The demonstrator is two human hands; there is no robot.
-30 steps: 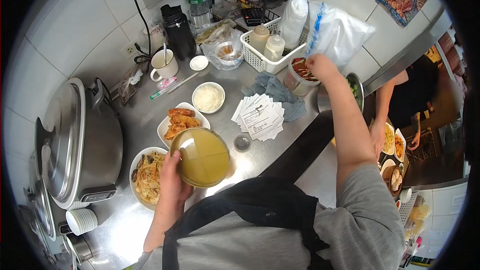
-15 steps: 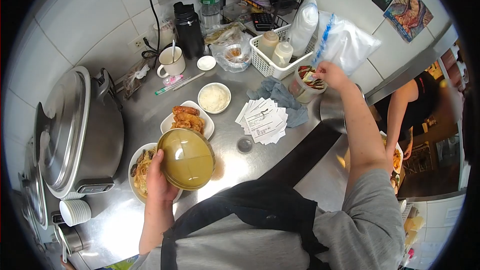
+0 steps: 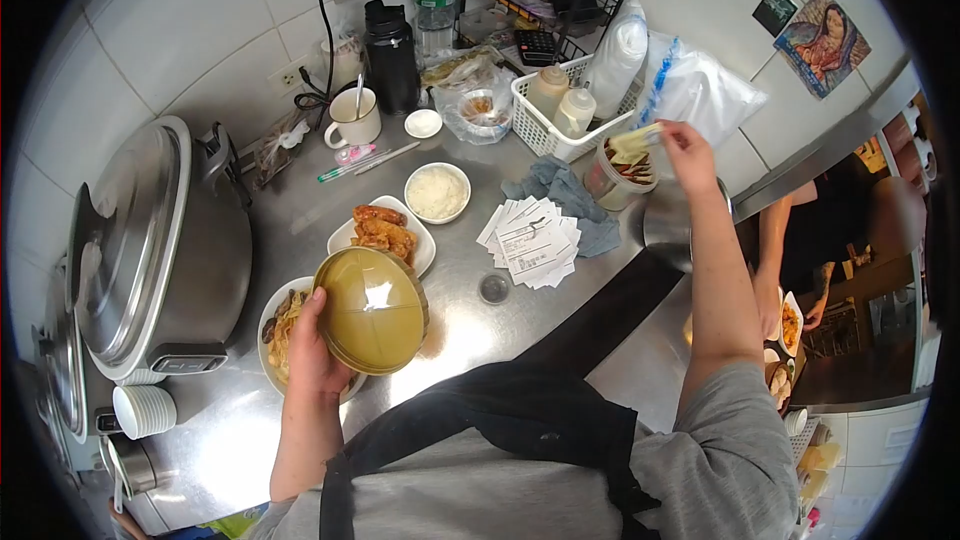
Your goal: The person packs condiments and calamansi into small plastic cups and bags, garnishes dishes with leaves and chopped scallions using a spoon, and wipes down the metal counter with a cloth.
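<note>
My left hand (image 3: pixel 318 355) is closed on the rim of a round olive-yellow bowl (image 3: pixel 372 325), tilted so its inside faces me; dividing lines cross its inner surface. Partly hidden behind it are a plate of noodles (image 3: pixel 283 335) and a white dish (image 3: pixel 424 252) of fried pieces. My right hand (image 3: pixel 688 152) pinches pale yellow sachets (image 3: pixel 637 142) just over a clear tub (image 3: pixel 606 183) that holds several dark red packets. Touching the tub's left side is a crumpled blue-grey cloth (image 3: pixel 570 198).
A bowl of rice (image 3: pixel 437 192), fanned paper slips (image 3: pixel 533 242) and a small dark round cup (image 3: pixel 494 288) lie on the steel counter. A large cooker (image 3: pixel 190 270) stands left. At right, a co-worker's arm (image 3: pixel 770 250) reaches by a dish of food (image 3: pixel 791 324).
My right hand has lifted, drawing the yellow sachets up out of the tub. The bowl in my left hand stays nearly in place. At right, the co-worker's arms have shifted.
</note>
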